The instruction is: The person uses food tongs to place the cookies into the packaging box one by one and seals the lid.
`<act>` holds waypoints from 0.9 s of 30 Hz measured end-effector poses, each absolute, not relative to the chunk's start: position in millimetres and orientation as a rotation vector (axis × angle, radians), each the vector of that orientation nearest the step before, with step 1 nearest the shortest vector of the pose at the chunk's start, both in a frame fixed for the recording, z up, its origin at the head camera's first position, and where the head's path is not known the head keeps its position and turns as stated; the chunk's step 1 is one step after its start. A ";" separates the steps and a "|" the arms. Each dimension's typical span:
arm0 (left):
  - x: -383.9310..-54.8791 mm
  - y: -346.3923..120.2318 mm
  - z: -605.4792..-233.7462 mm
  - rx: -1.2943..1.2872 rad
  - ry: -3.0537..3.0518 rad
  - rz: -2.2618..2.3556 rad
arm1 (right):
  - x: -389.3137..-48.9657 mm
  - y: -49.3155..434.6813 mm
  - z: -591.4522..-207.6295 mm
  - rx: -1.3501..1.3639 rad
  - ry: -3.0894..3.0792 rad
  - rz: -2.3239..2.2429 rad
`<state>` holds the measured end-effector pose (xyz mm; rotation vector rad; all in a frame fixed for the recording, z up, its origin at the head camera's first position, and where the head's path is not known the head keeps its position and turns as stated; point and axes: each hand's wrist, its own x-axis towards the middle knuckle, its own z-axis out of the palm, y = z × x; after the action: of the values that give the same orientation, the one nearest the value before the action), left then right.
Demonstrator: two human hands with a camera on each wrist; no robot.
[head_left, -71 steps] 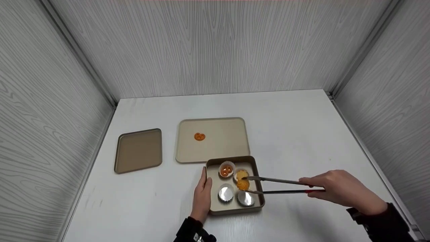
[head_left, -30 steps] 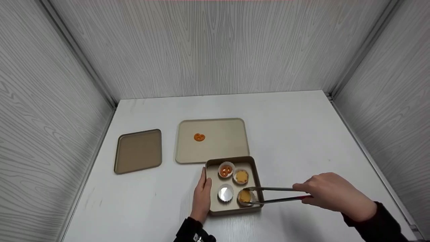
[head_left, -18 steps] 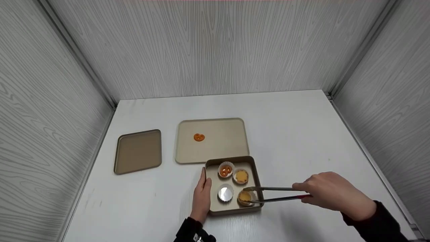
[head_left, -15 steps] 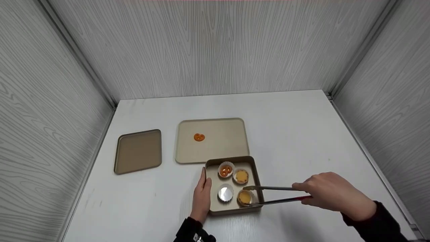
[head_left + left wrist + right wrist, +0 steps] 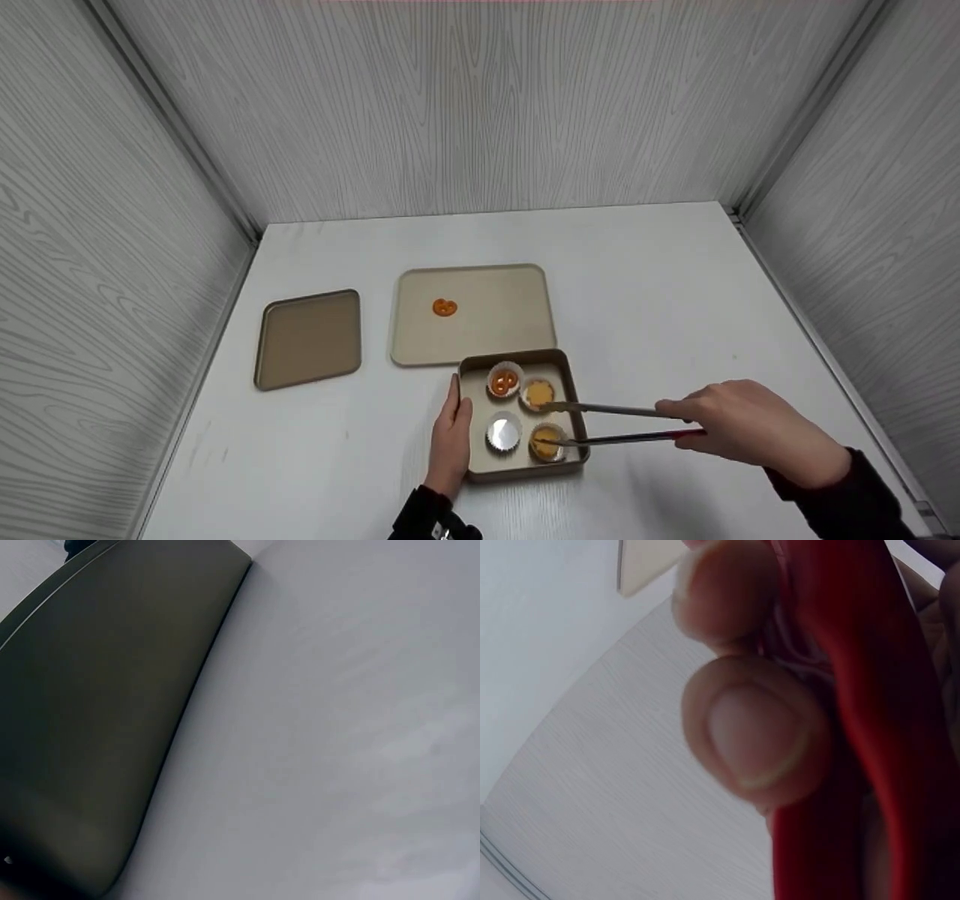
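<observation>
A square baking tin (image 5: pixel 525 472) stands on the white table in the head view. My left hand (image 5: pixel 448 442) rests along its left wall, fingers extended, thumb at the rim. With my right hand (image 5: pixel 750 424) I grip red-handled tongs (image 5: pixel 619 409), whose tips are spread over the tin's right side. Inside are a paper cup with a pretzel (image 5: pixel 504 382), a cup with a yellow cookie (image 5: pixel 540 392), an empty foil cup (image 5: pixel 503 433) and a cup with another yellow cookie (image 5: pixel 547 435). One tong tip overlaps that front cookie. The right wrist view shows the red tong handles (image 5: pixel 870 712) close up.
Behind the tin lies a beige tray (image 5: pixel 502 322) with one pretzel (image 5: pixel 445 307) on it. A brown square tray or lid (image 5: pixel 309 341) lies at the left of the table. Grey wood-grain panels (image 5: pixel 480 112) wall in the back and both sides.
The second yellow cookie has gone from the tongs' grasp into the front right cup. The tongs have since spread, their far arm swinging back. My left hand and the tin stay put.
</observation>
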<state>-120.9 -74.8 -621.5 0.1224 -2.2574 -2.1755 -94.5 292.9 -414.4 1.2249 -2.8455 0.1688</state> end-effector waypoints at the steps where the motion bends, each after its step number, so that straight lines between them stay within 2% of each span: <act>1: -121.0 -74.9 -621.4 0.124 -2.256 -2.178 | -95.4 293.3 -414.3 1.225 -2.840 0.176; 14: -121.3 -74.8 -621.9 0.153 -2.298 -2.161 | -112.9 293.7 -418.8 1.060 -2.807 0.240; 27: -119.7 -73.8 -619.1 0.131 -2.270 -2.165 | -148.3 268.2 -436.7 0.931 -2.756 0.308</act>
<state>-119.7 -73.8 -619.1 0.1311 -2.2700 -2.1654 -148.3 268.2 -436.7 0.9313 -2.7558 0.3079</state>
